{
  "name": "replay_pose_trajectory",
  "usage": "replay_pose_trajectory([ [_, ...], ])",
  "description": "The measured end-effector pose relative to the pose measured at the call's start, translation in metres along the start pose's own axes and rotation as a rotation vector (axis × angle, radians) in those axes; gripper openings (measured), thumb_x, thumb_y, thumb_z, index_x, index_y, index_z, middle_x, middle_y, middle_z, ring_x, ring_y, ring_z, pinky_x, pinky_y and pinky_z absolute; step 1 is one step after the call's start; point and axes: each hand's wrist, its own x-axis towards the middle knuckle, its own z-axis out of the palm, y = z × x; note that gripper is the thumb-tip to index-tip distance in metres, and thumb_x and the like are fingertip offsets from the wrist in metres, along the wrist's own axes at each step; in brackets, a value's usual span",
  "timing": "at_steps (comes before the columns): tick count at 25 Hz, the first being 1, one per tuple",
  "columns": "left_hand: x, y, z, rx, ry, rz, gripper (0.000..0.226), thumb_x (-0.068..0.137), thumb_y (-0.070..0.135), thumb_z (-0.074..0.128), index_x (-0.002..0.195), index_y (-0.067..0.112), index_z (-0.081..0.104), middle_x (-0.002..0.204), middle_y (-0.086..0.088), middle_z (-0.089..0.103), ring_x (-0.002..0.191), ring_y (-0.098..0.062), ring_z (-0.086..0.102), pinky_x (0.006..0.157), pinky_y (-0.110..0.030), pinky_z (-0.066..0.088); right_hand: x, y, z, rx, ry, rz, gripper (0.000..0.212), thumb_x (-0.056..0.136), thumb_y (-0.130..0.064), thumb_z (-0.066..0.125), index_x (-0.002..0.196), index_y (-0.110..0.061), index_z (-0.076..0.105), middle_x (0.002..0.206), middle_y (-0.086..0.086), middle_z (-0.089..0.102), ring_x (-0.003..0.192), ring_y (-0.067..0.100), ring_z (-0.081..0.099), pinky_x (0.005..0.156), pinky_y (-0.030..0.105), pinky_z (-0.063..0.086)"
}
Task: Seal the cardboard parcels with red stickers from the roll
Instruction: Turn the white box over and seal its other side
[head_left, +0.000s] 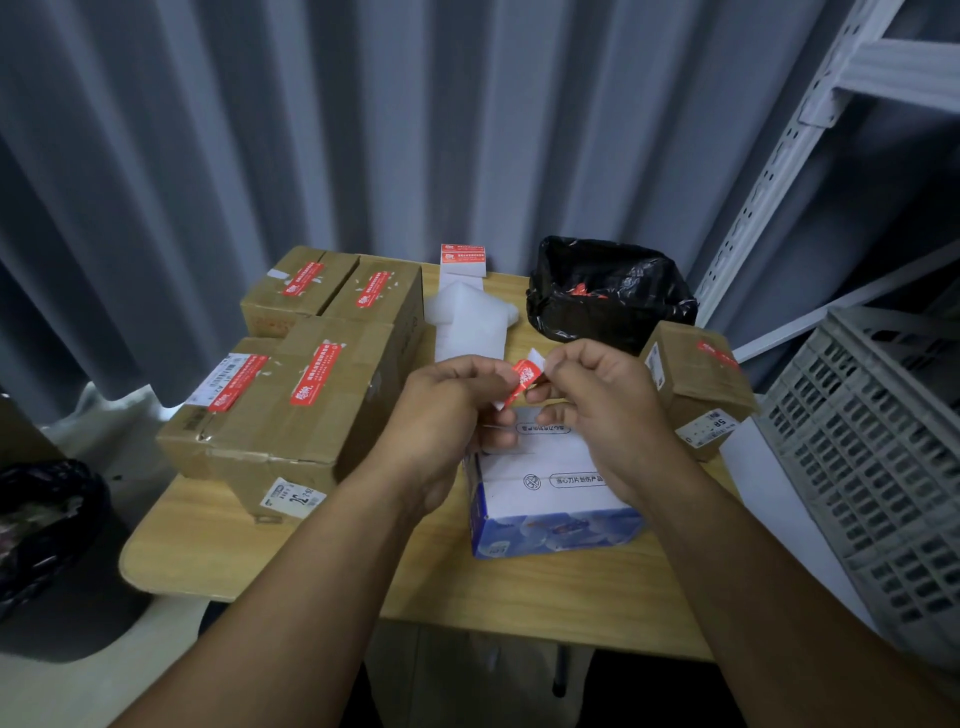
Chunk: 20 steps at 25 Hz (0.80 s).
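Both hands meet above a blue-and-white box (545, 499) on the wooden table (311, 551). My left hand (447, 410) and my right hand (597, 395) pinch one red sticker (522, 382) between them, its white backing curling at both ends. The sticker strip (462, 260) lies at the table's back edge, its white liner (467, 322) trailing forward. Several brown cardboard parcels (291, 405) bearing red stickers are stacked on the left. Another stickered parcel (696, 379) sits tilted on the right.
A black bag-lined bin (608, 291) with red scraps inside stands at the back right of the table. A grey plastic crate (872, 457) is at the right, metal shelving (789, 156) behind it. A dark bagged bin (47, 519) sits on the floor at left.
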Motion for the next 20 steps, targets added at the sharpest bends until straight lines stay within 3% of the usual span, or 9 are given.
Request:
replay_pose_trajectory([
  [6,-0.008,0.003,0.008,0.035,0.002,0.013,0.009,0.090,0.007,0.072,0.094,0.000,0.069,0.077,-0.016,0.063,0.054,-0.014,0.057,0.050,-0.021,0.055,-0.011,-0.005,-0.004,-0.089,-0.056,-0.070,0.020,0.093,0.003,0.057,0.080,-0.009,0.066,0.076,0.004,0.066,0.075,0.014,0.066,0.065,0.032,0.056],
  [9,-0.013,0.008,0.009,0.074,0.012,0.045,0.021,0.086,0.006,0.076,0.102,0.004,0.063,0.071,-0.013,0.067,0.054,-0.014,0.061,0.051,-0.024,0.056,-0.015,-0.012,-0.009,-0.062,-0.101,-0.074,0.013,0.083,-0.005,0.063,0.073,-0.011,0.069,0.077,0.006,0.066,0.075,0.015,0.064,0.065,0.031,0.055],
  [12,-0.018,0.012,0.011,0.114,-0.077,0.043,0.020,0.088,0.012,0.076,0.105,0.005,0.067,0.082,-0.012,0.068,0.062,-0.014,0.063,0.055,-0.026,0.056,-0.022,-0.024,-0.014,0.011,-0.151,-0.047,0.015,0.083,-0.006,0.066,0.070,-0.009,0.072,0.077,0.010,0.068,0.074,0.020,0.063,0.066,0.029,0.056],
  [15,-0.025,0.013,0.016,0.147,-0.130,0.070,0.015,0.093,0.014,0.070,0.099,0.000,0.071,0.086,-0.012,0.068,0.073,-0.016,0.067,0.060,-0.026,0.060,-0.030,-0.034,-0.016,0.061,-0.068,-0.031,0.007,0.087,0.003,0.069,0.086,-0.002,0.065,0.073,0.012,0.068,0.064,0.020,0.065,0.062,0.026,0.058],
  [17,-0.028,0.014,0.019,0.148,-0.119,0.091,0.016,0.094,0.011,0.069,0.100,-0.003,0.069,0.084,-0.012,0.071,0.078,-0.019,0.071,0.063,-0.028,0.060,-0.035,-0.036,-0.016,0.087,-0.026,-0.025,0.019,0.084,0.005,0.072,0.096,-0.001,0.060,0.074,0.013,0.069,0.062,0.020,0.066,0.060,0.026,0.058],
  [20,-0.030,0.019,0.021,0.189,-0.082,0.135,0.013,0.093,0.003,0.068,0.099,-0.008,0.068,0.075,-0.011,0.071,0.068,-0.018,0.069,0.061,-0.026,0.061,-0.040,-0.043,-0.017,0.049,-0.028,-0.011,0.009,0.084,0.007,0.071,0.086,0.000,0.066,0.075,0.014,0.067,0.063,0.017,0.066,0.061,0.024,0.059],
])
